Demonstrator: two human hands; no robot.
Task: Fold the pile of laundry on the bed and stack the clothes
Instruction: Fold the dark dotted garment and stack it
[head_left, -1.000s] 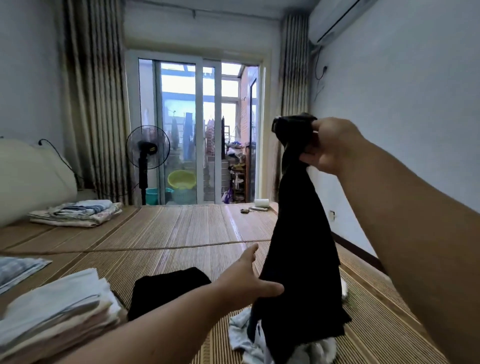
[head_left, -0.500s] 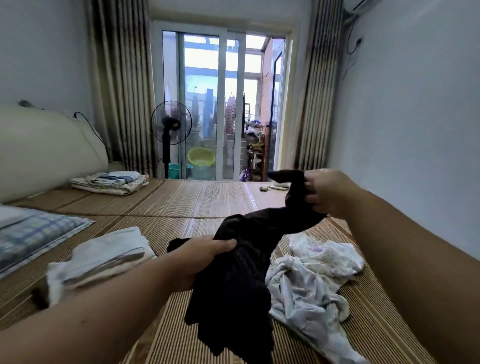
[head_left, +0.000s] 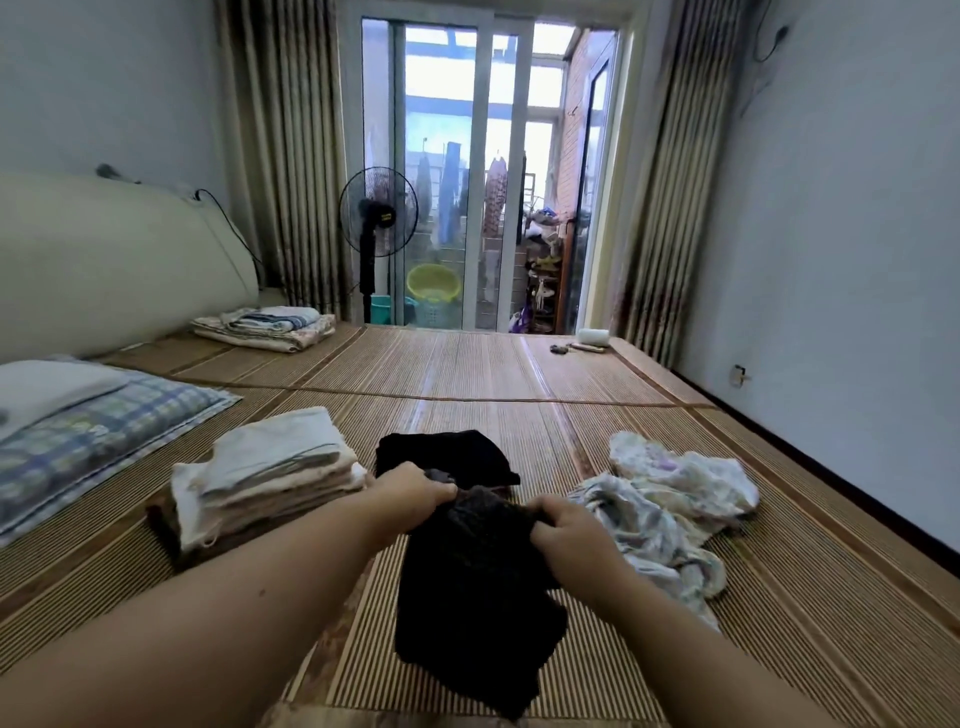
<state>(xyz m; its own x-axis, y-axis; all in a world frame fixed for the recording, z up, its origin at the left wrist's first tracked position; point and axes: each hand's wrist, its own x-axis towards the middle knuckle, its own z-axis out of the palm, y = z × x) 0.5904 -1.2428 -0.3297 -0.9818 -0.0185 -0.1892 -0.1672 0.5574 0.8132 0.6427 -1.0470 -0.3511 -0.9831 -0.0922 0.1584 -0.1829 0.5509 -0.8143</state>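
Black garment (head_left: 467, 587) is bunched between our hands: our left hand (head_left: 415, 493) and right hand (head_left: 566, 525) each grip its top edge with curled fingers, close together over the bed (head_left: 467, 374). Just beyond the left hand lies a folded black piece (head_left: 447, 457), and left of that sits a stack of folded pale clothes (head_left: 270, 483). Right of our right hand lies a crumpled pale pile (head_left: 670, 499).

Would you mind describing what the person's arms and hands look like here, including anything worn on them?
Both arms are bare: no sleeve shows on the left forearm or right forearm up to the frame's edge. The left hand and right hand are ungloved, with no watch, bracelet or ring visible. I can make out no tape or markings on the fingers.
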